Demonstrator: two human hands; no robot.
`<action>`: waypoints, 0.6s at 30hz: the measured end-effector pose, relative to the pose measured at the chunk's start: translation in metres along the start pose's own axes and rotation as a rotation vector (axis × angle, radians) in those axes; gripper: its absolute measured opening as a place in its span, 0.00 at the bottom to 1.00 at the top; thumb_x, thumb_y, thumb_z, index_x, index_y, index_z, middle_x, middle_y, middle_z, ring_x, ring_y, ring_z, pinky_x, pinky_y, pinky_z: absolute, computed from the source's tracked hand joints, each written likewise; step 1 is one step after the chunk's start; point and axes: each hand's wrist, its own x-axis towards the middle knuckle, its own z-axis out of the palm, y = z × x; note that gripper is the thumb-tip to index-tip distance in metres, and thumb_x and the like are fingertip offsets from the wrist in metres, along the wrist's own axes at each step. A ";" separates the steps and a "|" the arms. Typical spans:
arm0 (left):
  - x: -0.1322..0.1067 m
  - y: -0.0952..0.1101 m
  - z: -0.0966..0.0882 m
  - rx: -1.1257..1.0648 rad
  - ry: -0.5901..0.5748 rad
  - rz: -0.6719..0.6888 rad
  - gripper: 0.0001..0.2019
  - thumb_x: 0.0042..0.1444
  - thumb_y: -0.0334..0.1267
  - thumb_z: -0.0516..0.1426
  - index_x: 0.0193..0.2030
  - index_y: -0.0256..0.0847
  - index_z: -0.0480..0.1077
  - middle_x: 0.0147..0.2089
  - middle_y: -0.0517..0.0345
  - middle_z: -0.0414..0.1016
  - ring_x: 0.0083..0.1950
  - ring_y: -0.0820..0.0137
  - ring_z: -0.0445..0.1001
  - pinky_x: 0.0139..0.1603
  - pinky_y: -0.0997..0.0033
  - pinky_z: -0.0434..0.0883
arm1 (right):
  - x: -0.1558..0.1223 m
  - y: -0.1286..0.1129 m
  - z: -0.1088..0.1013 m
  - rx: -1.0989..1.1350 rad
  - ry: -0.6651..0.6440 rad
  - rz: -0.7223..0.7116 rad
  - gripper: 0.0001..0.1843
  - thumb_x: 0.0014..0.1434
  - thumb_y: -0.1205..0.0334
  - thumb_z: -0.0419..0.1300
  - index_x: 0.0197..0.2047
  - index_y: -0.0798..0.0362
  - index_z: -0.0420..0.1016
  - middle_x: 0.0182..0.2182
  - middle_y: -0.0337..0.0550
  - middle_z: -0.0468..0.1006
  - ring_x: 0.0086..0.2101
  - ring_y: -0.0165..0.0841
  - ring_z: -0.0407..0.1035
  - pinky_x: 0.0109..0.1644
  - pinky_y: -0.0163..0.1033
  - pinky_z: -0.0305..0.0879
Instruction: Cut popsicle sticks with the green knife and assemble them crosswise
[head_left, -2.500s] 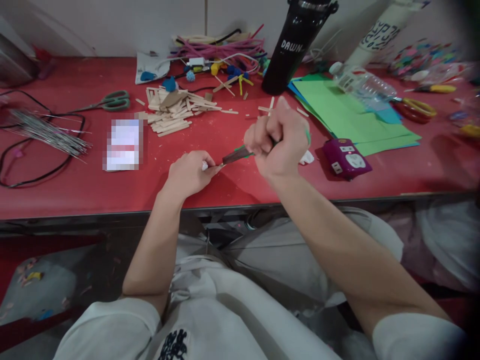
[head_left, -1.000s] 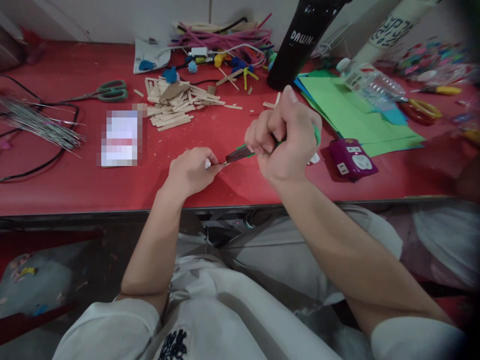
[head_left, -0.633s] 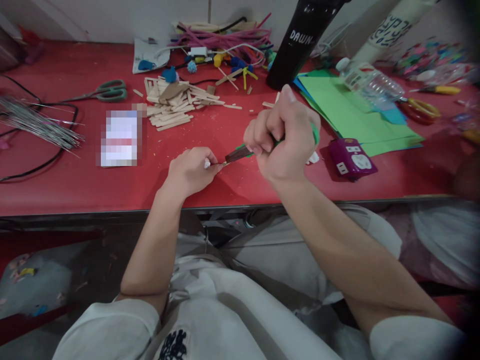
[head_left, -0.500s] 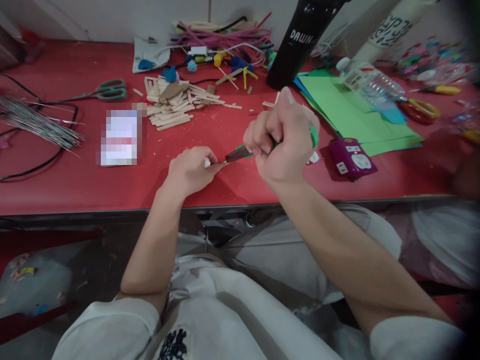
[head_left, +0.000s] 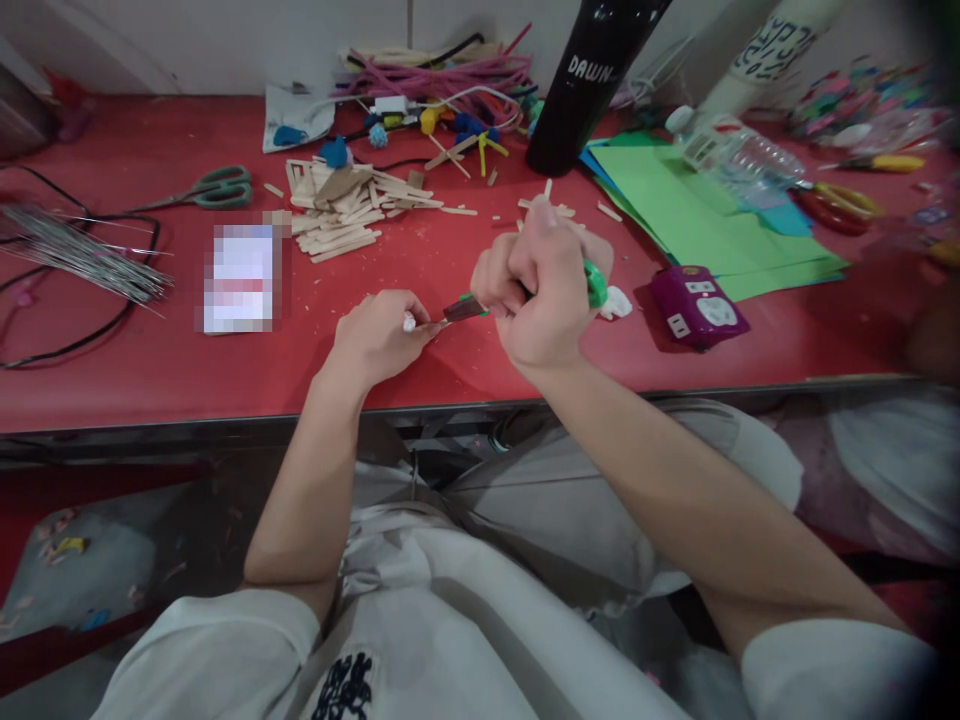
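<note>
My right hand [head_left: 544, 290] is closed in a fist round a green-handled utility knife [head_left: 595, 285]. Its dark blade [head_left: 461, 308] points left and down, with the tip by the fingers of the other hand. My left hand [head_left: 382, 338] rests low over the red table, thumb and fingers pinched together on a small pale stick [head_left: 444, 322]; most of it is hidden. A bit of something white [head_left: 409, 321] shows between those fingers. Blade and stick meet or nearly meet; I cannot tell whether they touch.
Behind my hands lies a pile of wooden sticks [head_left: 345, 205]. Scissors [head_left: 217, 188], a blurred-out pale rectangle [head_left: 241, 280] and metal wires [head_left: 82, 255] are left. A black bottle [head_left: 585, 90], green paper [head_left: 660, 200], crumpled tissue [head_left: 616, 303] and purple socket block [head_left: 699, 307] stand right.
My right hand has shifted slightly left and down with the knife, toward my left hand. My left hand has barely moved. The view has shifted a little.
</note>
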 end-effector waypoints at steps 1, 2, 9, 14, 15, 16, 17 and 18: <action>0.000 0.000 0.000 0.000 0.001 -0.002 0.13 0.55 0.53 0.61 0.36 0.46 0.77 0.42 0.54 0.81 0.44 0.61 0.76 0.43 0.63 0.68 | -0.001 0.000 0.000 -0.016 -0.008 0.008 0.37 0.63 0.37 0.57 0.16 0.50 0.45 0.11 0.31 0.43 0.13 0.25 0.42 0.19 0.41 0.40; 0.000 0.000 0.000 -0.002 0.002 -0.003 0.14 0.55 0.53 0.61 0.36 0.46 0.77 0.42 0.54 0.81 0.44 0.61 0.76 0.43 0.63 0.68 | -0.002 0.001 0.000 -0.043 -0.014 0.026 0.37 0.63 0.36 0.55 0.16 0.50 0.45 0.11 0.31 0.44 0.14 0.26 0.42 0.19 0.41 0.41; -0.001 0.000 0.000 0.008 0.017 0.006 0.13 0.55 0.53 0.61 0.36 0.47 0.78 0.45 0.54 0.82 0.45 0.60 0.76 0.43 0.62 0.68 | 0.004 0.006 -0.010 -0.051 0.027 0.000 0.37 0.63 0.33 0.54 0.17 0.49 0.45 0.12 0.30 0.44 0.14 0.26 0.42 0.20 0.40 0.42; -0.003 0.001 -0.002 0.000 0.008 0.014 0.13 0.55 0.51 0.60 0.37 0.46 0.78 0.44 0.53 0.82 0.46 0.59 0.77 0.44 0.61 0.68 | 0.003 0.001 -0.009 0.074 0.043 0.036 0.36 0.65 0.41 0.58 0.16 0.50 0.45 0.11 0.30 0.43 0.12 0.25 0.42 0.19 0.39 0.39; -0.003 0.001 -0.002 -0.006 0.004 0.010 0.13 0.55 0.52 0.61 0.37 0.46 0.78 0.44 0.53 0.82 0.45 0.59 0.77 0.44 0.62 0.68 | 0.000 0.000 -0.007 0.064 0.009 0.030 0.36 0.65 0.41 0.58 0.16 0.50 0.45 0.11 0.30 0.44 0.12 0.25 0.43 0.19 0.40 0.39; -0.003 0.001 -0.002 -0.011 0.003 0.005 0.13 0.54 0.52 0.61 0.37 0.45 0.78 0.43 0.54 0.82 0.45 0.60 0.77 0.43 0.62 0.68 | -0.002 -0.001 -0.005 0.041 -0.027 0.023 0.36 0.64 0.40 0.59 0.16 0.50 0.46 0.11 0.30 0.44 0.13 0.25 0.44 0.19 0.40 0.40; -0.002 0.000 -0.001 -0.014 0.004 0.001 0.13 0.54 0.52 0.61 0.37 0.46 0.78 0.43 0.54 0.82 0.44 0.60 0.77 0.43 0.63 0.68 | -0.003 -0.001 -0.003 0.013 -0.057 0.016 0.37 0.63 0.39 0.58 0.15 0.50 0.46 0.11 0.30 0.44 0.13 0.26 0.44 0.20 0.40 0.41; -0.002 0.000 -0.001 -0.013 0.009 -0.001 0.14 0.55 0.53 0.61 0.37 0.46 0.78 0.43 0.54 0.82 0.45 0.60 0.77 0.44 0.63 0.68 | -0.004 -0.001 -0.002 -0.012 -0.071 0.010 0.37 0.63 0.36 0.58 0.16 0.50 0.46 0.11 0.30 0.44 0.13 0.26 0.44 0.20 0.40 0.42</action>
